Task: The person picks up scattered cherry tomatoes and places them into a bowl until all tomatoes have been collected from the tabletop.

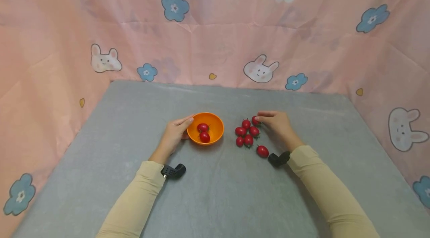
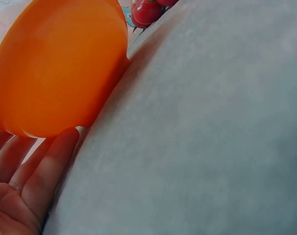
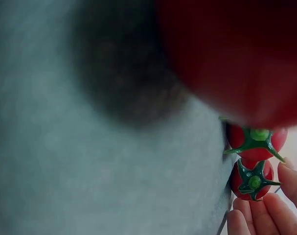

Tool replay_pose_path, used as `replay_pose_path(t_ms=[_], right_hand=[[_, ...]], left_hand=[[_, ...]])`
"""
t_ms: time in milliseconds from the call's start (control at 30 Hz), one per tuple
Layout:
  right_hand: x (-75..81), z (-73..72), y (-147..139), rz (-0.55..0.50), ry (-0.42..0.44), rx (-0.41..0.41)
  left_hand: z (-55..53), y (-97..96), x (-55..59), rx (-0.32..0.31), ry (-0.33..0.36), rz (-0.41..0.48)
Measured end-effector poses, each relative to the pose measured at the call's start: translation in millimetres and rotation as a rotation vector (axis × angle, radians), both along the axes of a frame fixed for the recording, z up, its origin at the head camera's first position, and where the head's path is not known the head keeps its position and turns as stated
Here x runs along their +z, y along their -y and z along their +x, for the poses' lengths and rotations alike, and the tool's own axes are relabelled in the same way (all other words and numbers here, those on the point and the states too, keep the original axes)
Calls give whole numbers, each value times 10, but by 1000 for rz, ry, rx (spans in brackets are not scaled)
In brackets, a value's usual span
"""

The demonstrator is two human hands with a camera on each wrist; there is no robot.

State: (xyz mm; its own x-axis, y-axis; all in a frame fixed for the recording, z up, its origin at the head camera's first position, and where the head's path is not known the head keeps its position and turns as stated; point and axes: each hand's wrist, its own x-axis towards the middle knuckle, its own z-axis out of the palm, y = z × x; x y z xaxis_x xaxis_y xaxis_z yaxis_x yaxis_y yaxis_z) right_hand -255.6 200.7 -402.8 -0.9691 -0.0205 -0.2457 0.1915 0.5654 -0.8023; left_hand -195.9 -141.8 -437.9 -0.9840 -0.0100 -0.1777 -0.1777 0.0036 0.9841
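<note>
My left hand (image 1: 174, 133) grips the side of an orange bowl (image 1: 217, 133), its thumb at the rim. In the left wrist view its fingers (image 2: 45, 171) reach under the bowl's side. Two red cherry tomatoes (image 1: 203, 132) lie inside the bowl. To the right, my right hand (image 1: 277, 122) pinches a cherry tomato (image 1: 255, 121) at the far edge of a loose group. In the right wrist view thumb and fingers stand around this tomato (image 3: 253, 182), green stem showing. Several more cherry tomatoes (image 1: 248, 140) lie close together beside it, and one tomato (image 1: 262, 151) sits nearer the right wrist.
The bowl and tomatoes are on a grey table (image 1: 215, 200). A pink patterned curtain (image 1: 215, 44) hangs behind the table and along its sides. Black wrist cameras (image 1: 174, 171) are strapped over the beige sleeves (image 1: 131, 204).
</note>
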Motion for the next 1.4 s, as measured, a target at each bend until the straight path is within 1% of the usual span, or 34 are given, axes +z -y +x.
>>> replay_pose_path(t_ms=[200, 467, 633, 767, 900, 1133, 1267, 1400], right_hand=[[-1, 7, 14, 7, 7, 4], [-12, 8, 27, -2, 42, 9], [-27, 8, 40, -11, 59, 0], [-25, -2, 34, -11, 67, -17], [-4, -16, 18, -5, 65, -34], [71, -12, 24, -44, 42, -57], [112, 5, 39, -41, 43, -58], [164, 27, 70, -43, 21, -48]], left_hand=[[-3, 2, 0, 0, -4, 5], [-4, 4, -11, 0, 3, 11], [-11, 4, -18, 5, 13, 13], [-26, 5, -31, 1, 8, 22], [-31, 7, -38, 4, 9, 14], [-19, 14, -22, 7, 5, 14], [-15, 12, -20, 9, 6, 17], [-15, 15, -26, 5, 3, 16]])
